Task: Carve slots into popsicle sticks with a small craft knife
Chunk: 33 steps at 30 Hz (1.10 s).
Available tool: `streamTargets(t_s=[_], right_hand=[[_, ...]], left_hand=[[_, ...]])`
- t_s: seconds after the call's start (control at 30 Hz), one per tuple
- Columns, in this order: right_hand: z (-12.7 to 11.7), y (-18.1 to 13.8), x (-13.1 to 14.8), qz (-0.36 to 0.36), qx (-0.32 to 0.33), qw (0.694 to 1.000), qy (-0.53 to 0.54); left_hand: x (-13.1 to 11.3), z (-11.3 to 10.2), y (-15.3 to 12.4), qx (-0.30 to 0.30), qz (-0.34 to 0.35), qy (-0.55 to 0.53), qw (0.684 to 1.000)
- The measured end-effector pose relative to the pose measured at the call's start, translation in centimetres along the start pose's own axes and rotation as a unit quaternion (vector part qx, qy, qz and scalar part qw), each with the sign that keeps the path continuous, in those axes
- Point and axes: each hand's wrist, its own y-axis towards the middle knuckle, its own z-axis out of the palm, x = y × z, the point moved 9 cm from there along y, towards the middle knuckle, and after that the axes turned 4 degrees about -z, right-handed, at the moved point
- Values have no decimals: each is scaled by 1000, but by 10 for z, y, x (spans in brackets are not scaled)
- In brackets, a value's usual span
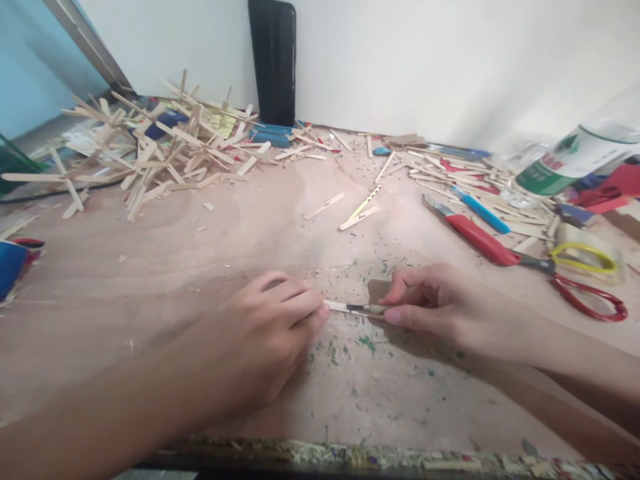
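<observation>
Near the front of the table, my left hand (280,320) presses its closed fingers on the left end of a wooden craft stick (335,305). My right hand (430,303) pinches a thin tool (361,308) with a dark narrow tip and a pale handle. The tool's tip lies along the stick, pointing left toward my left fingers. Exactly what kind of tool it is, I cannot make out. Green shavings (367,342) are scattered below the stick. Farther back lie more craft sticks (324,206), one of them yellow with dark marks (364,203).
A tangled heap of craft sticks (185,143) fills the back left. A black phone (275,63) leans on the white wall. To the right are scissors (545,265) with a red-wrapped blade, a blue pen (481,209) and a plastic bottle (570,163).
</observation>
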Motion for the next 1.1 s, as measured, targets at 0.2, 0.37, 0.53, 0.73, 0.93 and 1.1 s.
streamTargets(t_s=[0.2, 0.37, 0.53, 0.73, 0.93, 1.1], right_hand=[[6, -3, -7, 21, 2, 999, 41], [11, -6, 3, 51, 5, 997, 52], [11, -6, 10, 50, -13, 998, 37], [1, -9, 2, 32, -42, 998, -22], [-3, -12, 10, -53, -71, 989, -120], [-1, -17, 25, -142, -100, 963, -205]], left_hand=[[-1, 1, 0, -13, -3, -17, 1000], [-1, 3, -1, -14, -7, -22, 1000], [-1, 3, -3, -24, -7, -20, 999], [-1, 4, -2, -18, -10, -20, 1000], [-1, 2, 0, -14, -7, -11, 1000], [0, -2, -2, -26, -9, -37, 999]])
